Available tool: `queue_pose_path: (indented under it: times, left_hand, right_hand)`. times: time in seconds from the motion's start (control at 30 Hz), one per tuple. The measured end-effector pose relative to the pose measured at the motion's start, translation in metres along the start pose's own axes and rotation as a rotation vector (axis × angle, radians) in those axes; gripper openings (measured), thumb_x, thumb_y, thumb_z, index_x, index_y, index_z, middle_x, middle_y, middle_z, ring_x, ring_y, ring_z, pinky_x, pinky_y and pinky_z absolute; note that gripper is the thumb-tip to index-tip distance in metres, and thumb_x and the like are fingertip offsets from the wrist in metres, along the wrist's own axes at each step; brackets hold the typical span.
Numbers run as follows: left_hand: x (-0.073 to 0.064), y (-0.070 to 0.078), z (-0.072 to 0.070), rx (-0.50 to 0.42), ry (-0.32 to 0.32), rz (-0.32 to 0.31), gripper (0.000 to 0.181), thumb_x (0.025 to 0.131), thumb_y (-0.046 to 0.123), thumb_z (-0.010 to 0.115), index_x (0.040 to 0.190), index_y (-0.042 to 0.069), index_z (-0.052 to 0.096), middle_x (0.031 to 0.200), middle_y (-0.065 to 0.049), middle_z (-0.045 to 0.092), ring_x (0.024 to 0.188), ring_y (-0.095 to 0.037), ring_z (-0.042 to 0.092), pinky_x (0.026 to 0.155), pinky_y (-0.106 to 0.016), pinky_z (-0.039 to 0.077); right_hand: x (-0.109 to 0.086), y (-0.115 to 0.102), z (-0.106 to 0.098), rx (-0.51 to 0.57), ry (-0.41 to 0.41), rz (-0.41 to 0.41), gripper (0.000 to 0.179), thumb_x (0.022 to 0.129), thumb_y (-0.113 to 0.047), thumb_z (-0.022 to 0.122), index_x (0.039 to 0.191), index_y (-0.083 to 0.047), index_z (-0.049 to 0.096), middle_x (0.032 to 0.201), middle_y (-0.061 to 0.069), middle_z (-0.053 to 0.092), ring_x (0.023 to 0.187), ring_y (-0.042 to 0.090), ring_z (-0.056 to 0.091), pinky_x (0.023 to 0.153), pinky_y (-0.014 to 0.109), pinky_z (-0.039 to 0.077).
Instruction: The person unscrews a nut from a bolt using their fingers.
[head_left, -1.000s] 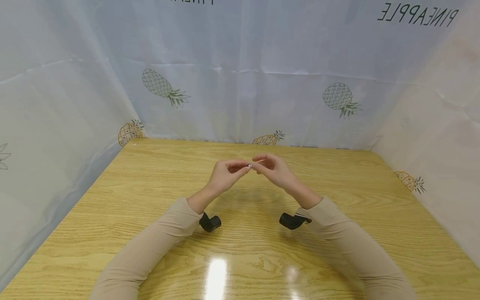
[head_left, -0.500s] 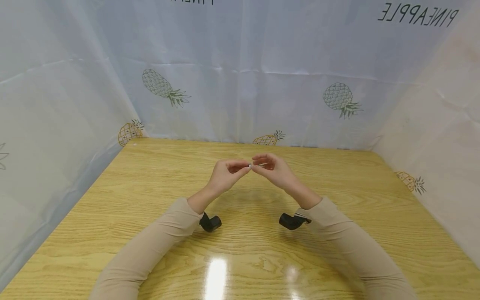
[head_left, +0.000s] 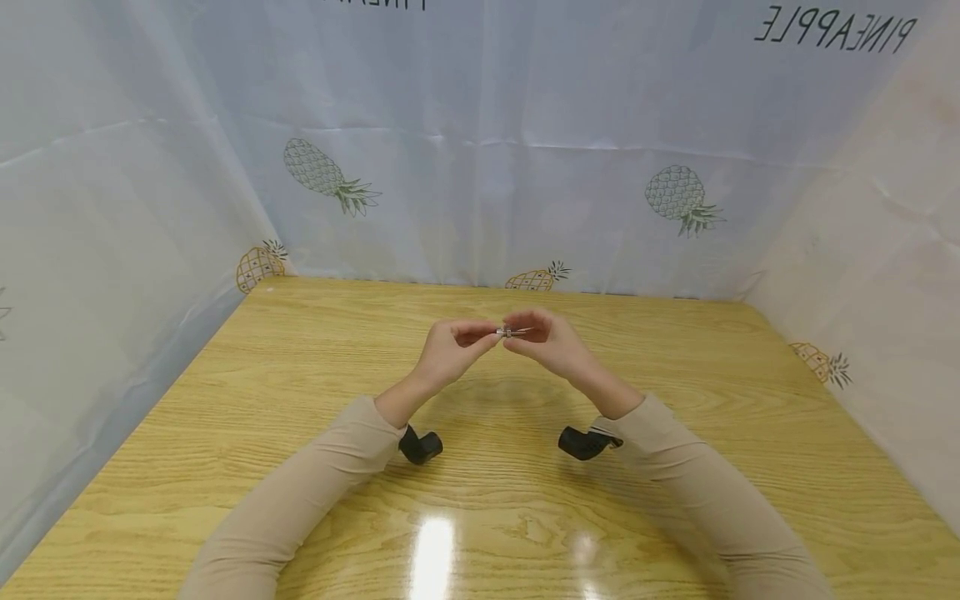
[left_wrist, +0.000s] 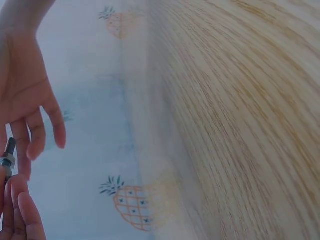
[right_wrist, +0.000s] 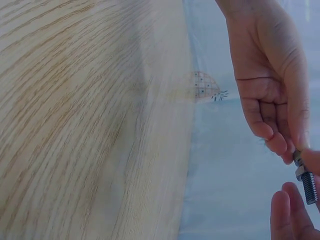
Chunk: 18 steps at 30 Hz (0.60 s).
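Note:
My left hand (head_left: 444, 352) pinches a small metal bolt (head_left: 519, 332) by one end between thumb and fingertips, above the table. The threaded end points right, and a nut (right_wrist: 301, 173) sits part way along it. My right hand (head_left: 561, 343) is around the free end, its thumb and fingers spread apart on either side of the threads. In the right wrist view the right thumb overlaps the bolt (right_wrist: 310, 188), while the other right fingers stand off from it. The left wrist view shows the nut (left_wrist: 7, 161) just beyond the left fingertips. Left fingers hide the held end.
Below the hands lies a wood-grain table (head_left: 300, 375). White curtains (head_left: 480, 192) with pineapple prints stand behind it and at both sides. Black camera mounts (head_left: 422, 447) hang under both wrists, close over the tabletop.
My right thumb and fingers have parted, uncovering the nut and the threaded shaft that they mostly hid before. The left hand keeps its pinch in the same place.

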<state>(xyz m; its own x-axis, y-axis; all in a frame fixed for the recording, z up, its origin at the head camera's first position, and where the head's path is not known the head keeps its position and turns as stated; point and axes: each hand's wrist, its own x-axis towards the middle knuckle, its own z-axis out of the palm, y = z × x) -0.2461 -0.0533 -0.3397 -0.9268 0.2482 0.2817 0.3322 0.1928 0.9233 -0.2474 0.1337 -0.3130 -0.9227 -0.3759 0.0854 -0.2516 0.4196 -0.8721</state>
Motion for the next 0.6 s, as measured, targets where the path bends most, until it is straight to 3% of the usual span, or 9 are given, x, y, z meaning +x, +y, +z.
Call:
queue_pose_path:
  times: [0.23,0.43,0.6]
  left_hand:
    - [-0.0006,0.0010,0.0000,0.013,0.000,-0.003,0.025,0.089,0.017,0.064,0.108,0.003,0.070,0.108,-0.016,0.069,0.096,-0.023,0.067,0.080,-0.028,0.056]
    - [-0.0001,-0.0004,-0.0002,0.000,0.006,0.011,0.024,0.089,0.014,0.064,0.108,0.000,0.069,0.108,-0.018,0.068,0.095,-0.026,0.067,0.081,-0.029,0.056]
    - [-0.0004,-0.0009,-0.0005,0.014,0.009,0.007,0.025,0.089,0.016,0.064,0.108,0.002,0.069,0.108,-0.016,0.069,0.095,-0.023,0.068,0.080,-0.028,0.056]
  right_hand:
    - [0.0005,-0.0021,0.0010,-0.011,-0.024,0.075,0.034,0.096,-0.029,0.053,0.121,-0.008,0.060,0.113,0.017,0.066,0.106,0.038,0.059,0.096,0.052,0.046]
    - [0.0002,-0.0002,0.0011,-0.004,-0.003,0.005,0.036,0.091,-0.017,0.061,0.124,-0.003,0.055,0.123,0.018,0.058,0.113,0.033,0.059,0.094,0.041,0.051]
    - [0.0015,0.0002,0.0013,0.021,0.012,0.046,0.037,0.095,-0.028,0.055,0.124,-0.006,0.056,0.119,0.017,0.062,0.107,0.033,0.060,0.096,0.046,0.049]
